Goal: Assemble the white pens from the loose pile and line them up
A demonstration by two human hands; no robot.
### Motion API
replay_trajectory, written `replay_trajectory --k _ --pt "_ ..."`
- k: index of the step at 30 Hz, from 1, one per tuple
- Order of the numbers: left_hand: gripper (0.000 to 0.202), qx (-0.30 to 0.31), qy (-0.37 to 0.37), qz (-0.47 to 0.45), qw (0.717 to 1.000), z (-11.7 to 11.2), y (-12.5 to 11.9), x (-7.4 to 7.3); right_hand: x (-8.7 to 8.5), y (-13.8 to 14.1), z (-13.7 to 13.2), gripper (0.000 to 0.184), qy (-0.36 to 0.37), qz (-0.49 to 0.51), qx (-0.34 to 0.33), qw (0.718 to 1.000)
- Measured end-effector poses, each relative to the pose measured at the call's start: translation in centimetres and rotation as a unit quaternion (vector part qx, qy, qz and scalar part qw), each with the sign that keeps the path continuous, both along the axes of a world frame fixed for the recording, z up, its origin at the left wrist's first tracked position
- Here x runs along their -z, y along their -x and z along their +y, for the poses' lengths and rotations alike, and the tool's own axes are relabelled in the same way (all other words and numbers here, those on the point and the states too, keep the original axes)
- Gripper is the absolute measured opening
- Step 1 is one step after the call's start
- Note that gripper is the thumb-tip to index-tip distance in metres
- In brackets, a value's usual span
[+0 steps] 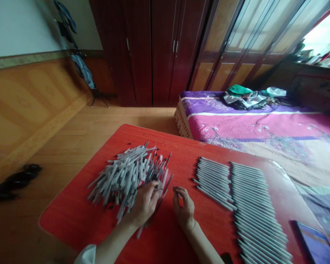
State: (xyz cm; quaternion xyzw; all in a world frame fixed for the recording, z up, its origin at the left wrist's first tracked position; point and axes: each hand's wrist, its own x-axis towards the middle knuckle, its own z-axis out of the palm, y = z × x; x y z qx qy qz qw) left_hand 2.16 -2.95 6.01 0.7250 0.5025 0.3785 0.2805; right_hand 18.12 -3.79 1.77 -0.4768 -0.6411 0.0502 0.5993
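A loose heap of thin white pens [126,172] with dark tips lies on the red tabletop [71,216], and its right side shows mostly dark ends. My left hand [145,203] rests at the heap's near edge, its fingers closed around a few pens. My right hand [184,207] lies on the bare red surface just right of the heap, fingers curled, holding nothing I can make out. Further right, pens lie side by side in a short block [213,183] and a longer block [258,209].
A phone [315,244] lies at the table's right edge, and a small dark object [227,258] sits at the near edge. Beyond the table are a wooden floor, a bed with a pink-purple cover [236,124], a dark wardrobe [151,55] and a clothes stand [82,69].
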Motion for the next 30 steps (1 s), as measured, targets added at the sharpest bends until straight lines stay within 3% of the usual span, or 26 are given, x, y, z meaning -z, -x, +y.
replay_trajectory --k 2,5,7,9,10,12,15,23,30 --pt "0.017 0.016 0.003 0.068 0.998 -1.0 0.1 -2.2 -4.5 0.8 -1.4 0.016 0.043 0.083 0.012 0.996" --pt "0.022 0.013 0.012 0.138 0.990 -2.6 0.5 -6.0 -13.3 1.6 -3.6 0.010 0.080 0.258 0.059 0.961" --pt "0.022 0.017 0.002 0.167 0.986 -3.6 0.8 -8.3 -18.5 1.8 -4.8 0.007 0.088 0.311 0.070 0.944" --pt "0.021 0.033 -0.018 0.182 0.982 -4.2 1.1 -10.1 -22.0 1.9 -5.8 0.006 0.106 0.327 0.064 0.937" --pt "0.019 0.042 -0.034 0.185 0.981 -4.3 1.3 -10.8 -22.9 2.1 -6.3 0.005 0.115 0.328 0.059 0.936" --pt "0.017 0.062 -0.075 0.182 0.978 -4.3 1.8 -11.6 -23.5 2.7 -7.0 0.006 0.127 0.327 0.051 0.935" --pt "0.014 0.096 -0.124 0.170 0.973 -3.8 2.9 -12.1 -22.6 4.1 -7.7 0.008 0.124 0.334 0.055 0.933" --pt "0.012 0.171 -0.119 0.179 0.962 -2.8 5.5 -12.7 -21.9 7.4 -9.4 0.009 0.087 0.302 0.112 0.943" --pt "0.012 0.204 -0.127 0.174 0.955 -3.3 4.7 -12.9 -21.5 7.1 -10.7 0.010 0.105 0.275 0.130 0.947"
